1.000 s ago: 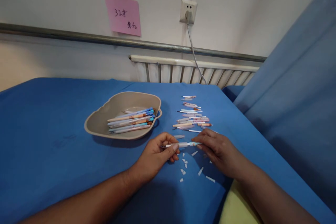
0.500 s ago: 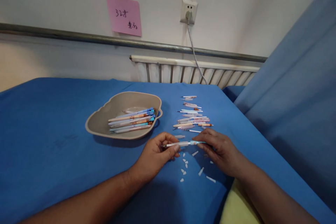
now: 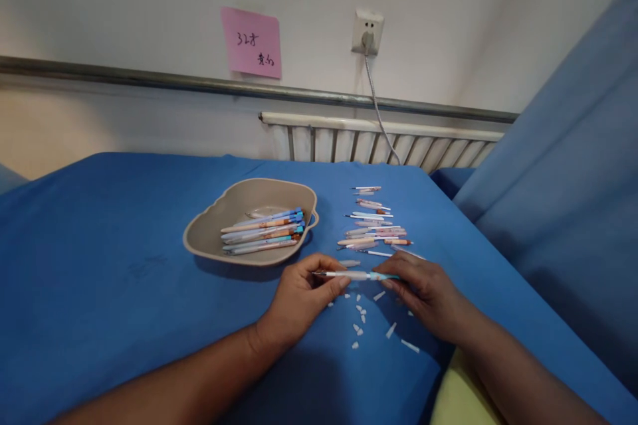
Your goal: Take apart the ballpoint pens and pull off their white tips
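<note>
My left hand (image 3: 305, 297) pinches a slim pen (image 3: 356, 275) by its pale barrel, between thumb and fingers. A thin white refill with a dark tip sticks out of the barrel's left end. On the other side, my right hand (image 3: 429, 293) grips the light blue end of the same pen, which lies roughly level between both hands. Just beyond it, loose pen barrels and refills (image 3: 375, 234) are spread in rows on the blue cloth. Below the pen are several small white plastic pieces (image 3: 361, 310), some short and some longer.
To the left stands a beige basin (image 3: 207, 229) with a bundle of pens (image 3: 264, 232) inside. A blue cloth (image 3: 124, 305) covers the table. Behind are a radiator (image 3: 323, 139), a metal rail and a plugged-in cord (image 3: 377, 113). A blue curtain (image 3: 563, 146) hangs at right.
The view has shifted slightly, so everything appears a little lower and further right. Both hands keep hold of the pen in nearly the same pose.
</note>
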Tool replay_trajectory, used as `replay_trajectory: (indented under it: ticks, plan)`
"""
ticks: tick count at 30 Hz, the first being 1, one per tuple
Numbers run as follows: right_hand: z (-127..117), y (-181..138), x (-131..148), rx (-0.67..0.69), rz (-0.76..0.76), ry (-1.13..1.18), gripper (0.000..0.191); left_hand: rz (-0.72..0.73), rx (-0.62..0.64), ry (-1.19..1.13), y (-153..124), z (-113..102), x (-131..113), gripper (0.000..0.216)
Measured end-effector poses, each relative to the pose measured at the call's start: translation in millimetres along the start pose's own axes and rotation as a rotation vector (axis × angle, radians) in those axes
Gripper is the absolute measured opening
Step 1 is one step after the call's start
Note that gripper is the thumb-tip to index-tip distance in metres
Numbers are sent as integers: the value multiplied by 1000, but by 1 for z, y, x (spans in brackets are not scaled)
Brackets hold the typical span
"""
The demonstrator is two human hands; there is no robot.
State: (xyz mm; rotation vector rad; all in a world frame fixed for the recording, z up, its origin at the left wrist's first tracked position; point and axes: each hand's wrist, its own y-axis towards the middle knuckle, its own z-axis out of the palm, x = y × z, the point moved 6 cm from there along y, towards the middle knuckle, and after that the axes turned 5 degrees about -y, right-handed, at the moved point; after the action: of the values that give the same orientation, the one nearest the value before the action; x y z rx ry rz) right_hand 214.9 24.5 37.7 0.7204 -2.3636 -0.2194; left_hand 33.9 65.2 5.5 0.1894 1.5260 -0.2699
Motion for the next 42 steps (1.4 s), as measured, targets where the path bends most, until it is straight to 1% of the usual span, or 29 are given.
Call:
replay_trajectory:
  ticks: [5, 7, 10, 14, 17, 22, 26, 32, 38, 42]
  plan:
    - [-3, 0, 0, -59, -2, -6, 22, -54, 8, -7, 1, -1, 4, 22]
    - [-5, -1, -3, -104, 53, 21, 16, -71, 15, -7, 2, -1, 5, 21]
    - [-7, -2, -8, -183, 175, 135, 6, -87, 49, -30, 4, 0, 8, 21]
    - [-7, -1, -10, -248, 258, 313, 12, -120, 128, -72, 5, 6, 11, 22]
    - [-5, 1, -11, -260, 287, 388, 14, -136, 172, -84, 4, 11, 11, 21]
    - [-3, 5, -9, -257, 280, 398, 10, -118, 206, -123, 3, 14, 9, 20]
    - [-4, 5, -9, -268, 277, 408, 7, -116, 238, -106, 4, 15, 10, 20]
    - [-4, 4, -14, -276, 322, 429, 6, -129, 201, -115, 6, 12, 12, 23]
    - [0, 6, -10, -215, 242, 354, 7, -116, 220, -109, 3, 15, 10, 23]
    - [-4, 3, -21, -219, 303, 439, 14, -141, 198, -116, 3, 14, 11, 26]
